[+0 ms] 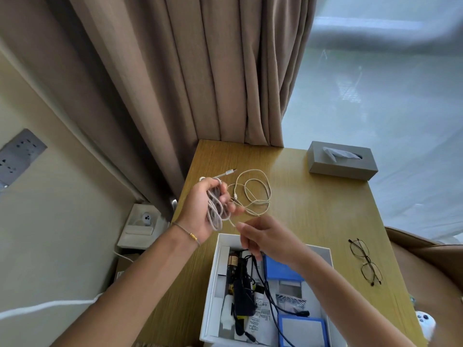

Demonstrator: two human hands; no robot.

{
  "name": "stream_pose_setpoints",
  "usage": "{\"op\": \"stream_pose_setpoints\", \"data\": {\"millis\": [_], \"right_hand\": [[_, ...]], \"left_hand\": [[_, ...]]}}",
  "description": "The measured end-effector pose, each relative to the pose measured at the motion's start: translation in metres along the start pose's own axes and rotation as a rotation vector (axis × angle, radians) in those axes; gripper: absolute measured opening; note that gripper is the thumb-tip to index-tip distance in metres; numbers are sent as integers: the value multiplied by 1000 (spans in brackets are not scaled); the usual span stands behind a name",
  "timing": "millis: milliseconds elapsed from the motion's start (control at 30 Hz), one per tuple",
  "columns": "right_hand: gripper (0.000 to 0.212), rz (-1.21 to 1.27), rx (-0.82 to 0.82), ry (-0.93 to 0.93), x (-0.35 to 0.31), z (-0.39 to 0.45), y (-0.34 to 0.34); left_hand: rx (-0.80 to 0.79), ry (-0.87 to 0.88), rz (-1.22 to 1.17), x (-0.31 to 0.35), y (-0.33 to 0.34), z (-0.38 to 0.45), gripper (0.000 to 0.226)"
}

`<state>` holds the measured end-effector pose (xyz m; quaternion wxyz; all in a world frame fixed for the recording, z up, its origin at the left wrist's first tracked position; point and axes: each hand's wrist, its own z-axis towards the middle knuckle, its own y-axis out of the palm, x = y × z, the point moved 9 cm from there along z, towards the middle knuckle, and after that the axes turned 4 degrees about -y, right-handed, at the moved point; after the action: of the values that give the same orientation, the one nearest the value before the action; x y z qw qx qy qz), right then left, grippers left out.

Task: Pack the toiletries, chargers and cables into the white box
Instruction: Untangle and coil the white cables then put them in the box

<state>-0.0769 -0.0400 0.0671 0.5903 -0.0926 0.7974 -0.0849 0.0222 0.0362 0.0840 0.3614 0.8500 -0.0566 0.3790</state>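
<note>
Wooden surface (313, 216) by curtain | left hand (208, 211) is gripping coiled white cable (215, 209); right hand (265, 240) is pinching its loose tail | white box (323, 251) is lying at 6 o'clock, directly beneath both hands.

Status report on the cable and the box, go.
Left hand grips coiled white cable; right hand pinches its loose end. White box below, partly packed. Nothing blocking.

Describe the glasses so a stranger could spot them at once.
Start at the wooden table by the curtain. Right of the white box, near the table's right edge, lie thin dark-framed glasses, folded open on bare wood. Nothing else there is wire-thin with two lenses; the grey tissue box sits farther back.
</note>
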Motion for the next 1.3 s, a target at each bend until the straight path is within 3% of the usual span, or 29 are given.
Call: {"op": "stream_pose_setpoints", "data": {"millis": [100, 167, 267, 367, 467, 600, 767, 1000, 1133, 1200, 1300], "right_hand": [[27, 177, 61, 43, 2, -11, -30], [21, 374, 143, 20, -6, -17, -58], [26, 470, 165, -65, -27, -17, -79], [27, 412, 195, -106, -43, -11, -75], [26, 319, 295, -142, -50, -10, -76], [25, 194, 416, -144, -42, -21, -83], [32, 214, 358, -49, -13, -29, -57], [41, 438, 280, 10, 17, -30, -13], [40, 354, 134, 47, 28, -38, 4], [32, 285, 95, 67, 34, -47, -3], [23, 340, 121, 73, 38, -63, -25]], "left_hand": [[153, 48, 173, 10, -22, 4, 31], [164, 43, 373, 8, -26, 3, 23], [16, -11, 580, -11, -7, -4, 22], [-202, -7, 746, -31, 29, -14, 56], [-257, 67, 860, -38, 47, -19, 44], [-112, 141, 691, -22, 31, -14, 40], [-116, 59, 462, -20, 26, -17, 39], [-306, -24, 274, -38, 48, -25, 36], [-62, -3, 193, -35, 25, -12, 26], [98, 46, 264, -28, 6, -6, 23], [146, 59, 365, -26, -6, -5, 19]]}}
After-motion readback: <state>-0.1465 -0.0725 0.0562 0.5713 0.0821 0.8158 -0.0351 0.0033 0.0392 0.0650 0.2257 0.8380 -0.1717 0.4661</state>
